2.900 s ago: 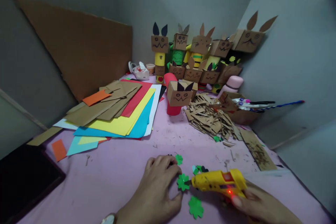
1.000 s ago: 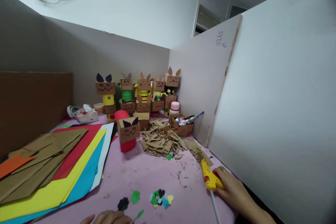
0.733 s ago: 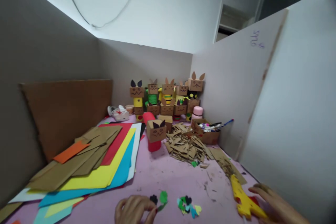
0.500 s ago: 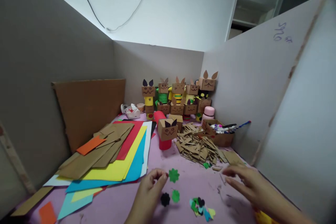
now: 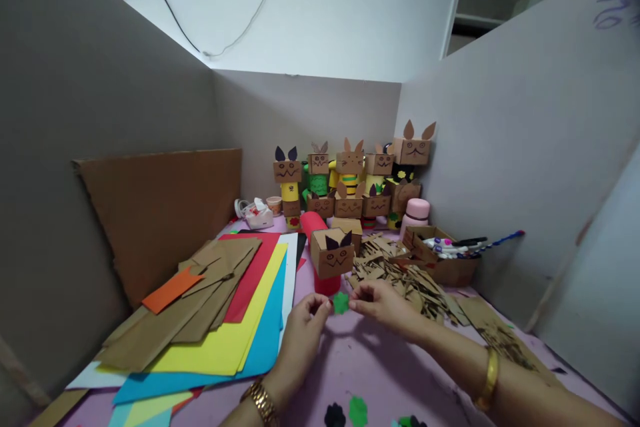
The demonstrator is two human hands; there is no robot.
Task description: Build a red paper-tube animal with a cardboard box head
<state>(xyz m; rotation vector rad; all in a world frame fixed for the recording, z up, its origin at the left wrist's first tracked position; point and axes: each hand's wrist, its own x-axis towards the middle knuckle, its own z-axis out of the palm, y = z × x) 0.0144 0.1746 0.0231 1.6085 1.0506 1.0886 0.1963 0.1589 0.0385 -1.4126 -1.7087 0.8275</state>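
A green paper flower (image 5: 341, 303) is held up between my two hands, in front of the red tube body (image 5: 327, 283) of a cardboard-headed figure (image 5: 332, 260). My left hand (image 5: 306, 330) pinches its left edge between thumb and fingers. At its right edge my right hand (image 5: 383, 303) has thumb and fingertips pressed together on it. Lower down on the purple table (image 5: 380, 373) lie a black flower (image 5: 335, 415) and another green flower (image 5: 358, 411), with small cut paper pieces (image 5: 410, 421) beside them at the bottom edge.
Coloured sheets (image 5: 200, 357) and cardboard pieces (image 5: 195, 300) lie left. Cardboard scraps (image 5: 400, 277) and a pen box (image 5: 450, 269) are at the right, near a pink bottle (image 5: 416, 212). More cardboard figures (image 5: 349, 163) stand at the back, between grey partitions.
My left hand has lifted the green flower up and forward. My right hand has come in from the right and closed on its other edge. The view has shifted and moved closer.
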